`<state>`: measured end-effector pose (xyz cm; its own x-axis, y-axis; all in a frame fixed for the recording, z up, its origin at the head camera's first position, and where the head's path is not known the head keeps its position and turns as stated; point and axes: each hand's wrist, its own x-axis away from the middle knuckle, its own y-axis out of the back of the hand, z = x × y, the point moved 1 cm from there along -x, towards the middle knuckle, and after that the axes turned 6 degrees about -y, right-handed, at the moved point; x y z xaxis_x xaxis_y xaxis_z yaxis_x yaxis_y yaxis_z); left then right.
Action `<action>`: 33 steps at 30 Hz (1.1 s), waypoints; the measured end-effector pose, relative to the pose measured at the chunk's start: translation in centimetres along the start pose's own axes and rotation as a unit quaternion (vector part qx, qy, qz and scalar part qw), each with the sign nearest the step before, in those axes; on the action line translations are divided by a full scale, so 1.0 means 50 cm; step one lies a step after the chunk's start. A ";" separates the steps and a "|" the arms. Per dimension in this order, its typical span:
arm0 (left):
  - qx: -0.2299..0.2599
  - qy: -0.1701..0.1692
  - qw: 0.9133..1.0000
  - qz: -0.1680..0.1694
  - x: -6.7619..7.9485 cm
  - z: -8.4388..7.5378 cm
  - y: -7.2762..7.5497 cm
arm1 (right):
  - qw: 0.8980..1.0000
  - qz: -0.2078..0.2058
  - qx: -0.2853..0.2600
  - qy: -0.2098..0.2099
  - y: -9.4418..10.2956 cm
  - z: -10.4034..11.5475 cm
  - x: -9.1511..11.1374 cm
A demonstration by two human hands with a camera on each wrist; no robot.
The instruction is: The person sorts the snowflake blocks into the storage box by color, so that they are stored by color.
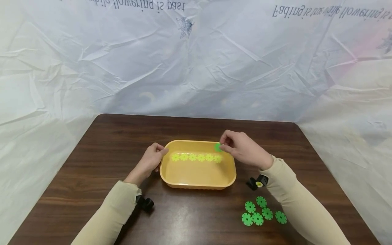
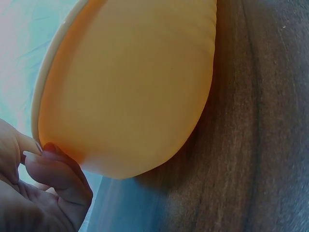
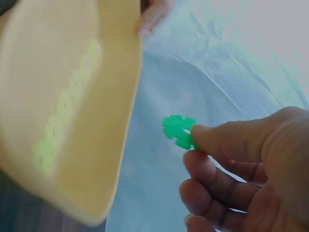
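A yellow plastic tray (image 1: 196,175) stands mid-table, with a row of several yellow-green notched discs (image 1: 192,157) inside it. My left hand (image 1: 150,158) pinches the tray's rim at its far left corner; in the left wrist view, thumb and fingers (image 2: 60,179) meet at that rim. Between thumb and fingertips my right hand (image 1: 243,148) holds a green notched disc (image 1: 217,147), above the tray's far right corner. The right wrist view shows this flower-like disc (image 3: 177,130) apart from the tray wall, its far side partly covered by the thumb.
Several loose green discs (image 1: 257,218) lie on the dark wood table (image 1: 128,136), front right, beside the right forearm. A black wrist camera (image 1: 252,183) hangs under the right wrist, another (image 1: 145,203) under the left. A pale printed sheet (image 1: 190,75) hangs behind the table.
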<state>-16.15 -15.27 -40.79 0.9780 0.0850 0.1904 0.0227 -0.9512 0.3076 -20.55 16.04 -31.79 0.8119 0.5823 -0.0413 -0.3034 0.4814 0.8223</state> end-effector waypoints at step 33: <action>0.005 0.003 1.000 -0.004 -0.002 -0.001 -0.001 | 0.978 0.186 0.092 0.008 -0.192 0.106 -0.152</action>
<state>-16.26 -15.20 -40.77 0.9765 0.0948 0.1935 0.0334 -0.9537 0.2990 -21.16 3.53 -36.40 0.6544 0.7053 0.2726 -0.4802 0.1092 0.8704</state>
